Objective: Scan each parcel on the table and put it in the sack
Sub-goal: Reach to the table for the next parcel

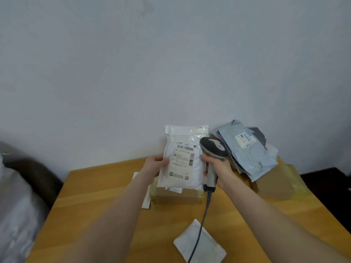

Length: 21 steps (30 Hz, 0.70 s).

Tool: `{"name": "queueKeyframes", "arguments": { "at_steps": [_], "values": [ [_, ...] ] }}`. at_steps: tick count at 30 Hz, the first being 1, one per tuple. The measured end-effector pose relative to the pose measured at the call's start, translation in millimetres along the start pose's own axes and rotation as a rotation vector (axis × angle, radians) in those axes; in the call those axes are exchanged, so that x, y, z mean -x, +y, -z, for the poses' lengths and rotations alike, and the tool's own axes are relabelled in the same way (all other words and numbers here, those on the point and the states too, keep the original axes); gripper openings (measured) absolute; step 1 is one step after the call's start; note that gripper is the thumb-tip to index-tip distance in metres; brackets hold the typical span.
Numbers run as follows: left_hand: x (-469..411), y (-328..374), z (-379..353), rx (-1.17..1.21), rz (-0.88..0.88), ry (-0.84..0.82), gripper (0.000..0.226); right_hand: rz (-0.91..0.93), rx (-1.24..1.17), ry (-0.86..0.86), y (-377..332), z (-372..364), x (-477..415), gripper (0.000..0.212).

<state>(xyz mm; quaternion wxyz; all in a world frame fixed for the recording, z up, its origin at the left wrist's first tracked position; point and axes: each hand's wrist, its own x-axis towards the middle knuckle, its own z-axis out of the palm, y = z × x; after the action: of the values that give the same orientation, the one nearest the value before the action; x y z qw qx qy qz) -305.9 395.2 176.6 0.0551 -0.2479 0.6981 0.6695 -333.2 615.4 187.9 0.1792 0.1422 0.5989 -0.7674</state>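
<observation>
A white parcel (182, 160) is held upright just right of the frame's centre, above the wooden table (106, 196), with its long axis running roughly top to bottom of the frame and its printed label (185, 155) turned toward the camera. It is gripped at its left edge by the left hand (154, 167), whose thumb is laid across the front face while the other fingers are hidden behind it. Just beside the parcel's right edge, a corded barcode scanner (213, 154) is clasped around its handle by the right hand (221, 168). The scanner's head sits at the label's upper right corner, and its window cannot be seen, so whether it is aimed at the barcode cannot be told. Scanning is judged to be the step in hand: the barcode lies to the left of the scanner head, so the right hand is the nearer one to turn onto it.

Below the parcel, a brown box (178, 196) rests on the table. At right, a heap of blue-grey mailers (250, 154) is piled against the wall. A small white packet (199, 243) lies at lower centre, crossed by the scanner's cable. A pale, blurred plastic mass at the left edge may be the sack, though this cannot be confirmed.
</observation>
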Motion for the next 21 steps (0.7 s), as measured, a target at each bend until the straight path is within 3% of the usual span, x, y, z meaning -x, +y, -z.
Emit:
{"name": "queueKeyframes", "arguments": {
  "at_steps": [6, 9, 13, 21],
  "values": [
    [5.8, -12.7, 11.2, -0.038, -0.03, 0.222, 0.027, 0.033, 0.017, 0.065, 8.5, -7.9, 8.0, 0.04],
    [5.1, -21.0, 10.1, 0.025, 0.001, 0.307, 0.031, 0.037, 0.073, 0.076, 15.0, -16.8, 21.1, 0.023],
    [4.6, -28.3, 7.8, 0.053, 0.033, 0.35, 0.032, 0.012, 0.147, 0.044, 27.4, -30.0, 44.1, 0.01],
    [12.5, -37.0, 10.1, 0.041, 0.047, 0.377, 0.031, 0.011, 0.196, -0.015, 36.1, -43.1, 75.2, 0.005]
  ]
}}
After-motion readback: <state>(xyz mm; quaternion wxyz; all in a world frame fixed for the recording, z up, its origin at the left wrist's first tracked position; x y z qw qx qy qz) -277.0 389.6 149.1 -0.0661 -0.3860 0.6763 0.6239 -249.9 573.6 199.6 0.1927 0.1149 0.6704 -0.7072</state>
